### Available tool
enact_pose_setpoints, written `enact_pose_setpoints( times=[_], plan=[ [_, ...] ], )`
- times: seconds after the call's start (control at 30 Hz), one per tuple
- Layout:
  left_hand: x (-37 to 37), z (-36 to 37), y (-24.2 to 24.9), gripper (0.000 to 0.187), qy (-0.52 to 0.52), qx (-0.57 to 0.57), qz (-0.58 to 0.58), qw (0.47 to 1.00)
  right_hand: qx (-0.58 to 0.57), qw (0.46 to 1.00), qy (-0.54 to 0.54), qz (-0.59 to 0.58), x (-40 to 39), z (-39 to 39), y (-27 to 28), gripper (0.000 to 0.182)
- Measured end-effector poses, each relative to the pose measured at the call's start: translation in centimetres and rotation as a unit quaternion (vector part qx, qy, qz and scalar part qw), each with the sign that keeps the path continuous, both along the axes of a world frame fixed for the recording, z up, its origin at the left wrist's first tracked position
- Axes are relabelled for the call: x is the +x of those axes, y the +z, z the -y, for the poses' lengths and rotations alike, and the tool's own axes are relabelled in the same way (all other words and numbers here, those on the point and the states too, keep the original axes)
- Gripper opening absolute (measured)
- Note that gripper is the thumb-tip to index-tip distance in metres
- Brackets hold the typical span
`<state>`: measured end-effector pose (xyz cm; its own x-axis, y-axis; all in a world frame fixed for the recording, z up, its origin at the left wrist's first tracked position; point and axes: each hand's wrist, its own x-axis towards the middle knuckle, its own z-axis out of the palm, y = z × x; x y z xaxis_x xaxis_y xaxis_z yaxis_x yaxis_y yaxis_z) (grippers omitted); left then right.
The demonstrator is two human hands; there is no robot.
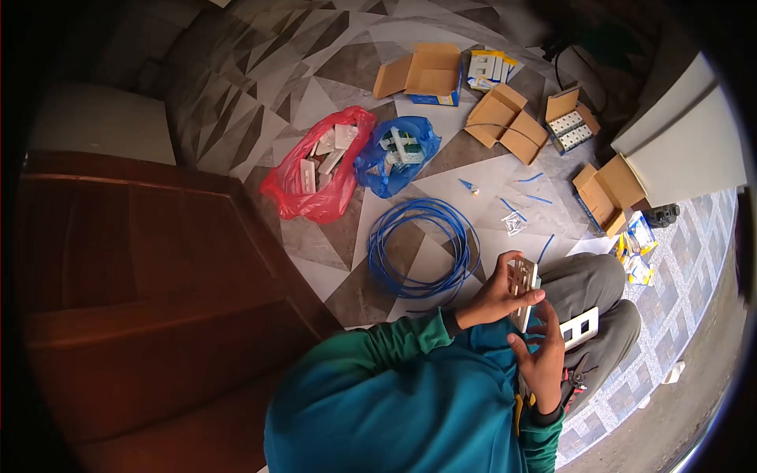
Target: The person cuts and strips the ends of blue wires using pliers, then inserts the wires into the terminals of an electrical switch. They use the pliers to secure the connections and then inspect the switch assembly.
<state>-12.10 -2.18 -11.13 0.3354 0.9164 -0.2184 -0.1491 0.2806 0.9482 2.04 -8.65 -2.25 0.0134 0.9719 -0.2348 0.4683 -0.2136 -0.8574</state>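
My left hand (497, 303) grips a white wall plate frame (522, 276) with slots by its edges, holding it upright on its side above my lap. Just below it, my right hand (542, 359) has its fingers apart, close to the frame's lower end; nothing shows in it. A white faceplate (581, 329) with square openings rests on my grey trouser leg, beside the right hand. Pliers (577, 378) with red handles lie by my thigh, near the right wrist.
A coil of blue cable (426, 248) lies on the tiled floor. Beyond it are a red bag (288, 193) and a blue bag (382, 181) of plastic parts. Opened cardboard boxes (505, 118) and cable offcuts (538, 199) lie ahead. A brown wooden door (158, 276) stands at left.
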Motion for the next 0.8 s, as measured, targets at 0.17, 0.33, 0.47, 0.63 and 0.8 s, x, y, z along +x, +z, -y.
enact_pose_setpoints(
  times=[0.17,0.33,0.47,0.63,0.8],
  plan=[
    [-1.2,-0.3,0.8,0.076,0.020,0.001,0.024,1.000,0.043,0.996,0.049,0.054,-1.3,-3.7,0.2,0.053],
    [-6.5,-4.6,3.4,0.053,0.043,0.229,-0.248,0.940,-0.005,0.995,-0.016,-0.101,0.5,-4.8,-2.8,0.027],
    [-11.6,-11.2,2.3,0.033,0.025,0.348,-0.392,0.851,-0.076,0.988,-0.042,-0.128,1.7,-6.1,-3.0,0.019],
    [-15.0,-16.6,-5.2,0.046,-0.108,0.385,-0.513,0.760,-0.038,0.993,0.092,-0.056,0.2,-12.1,-6.4,0.030],
    [-21.5,-21.0,-8.3,0.051,-0.111,0.186,-0.679,0.702,-0.110,0.975,0.104,-0.164,-5.7,-19.0,-9.4,0.028]
  ],
)
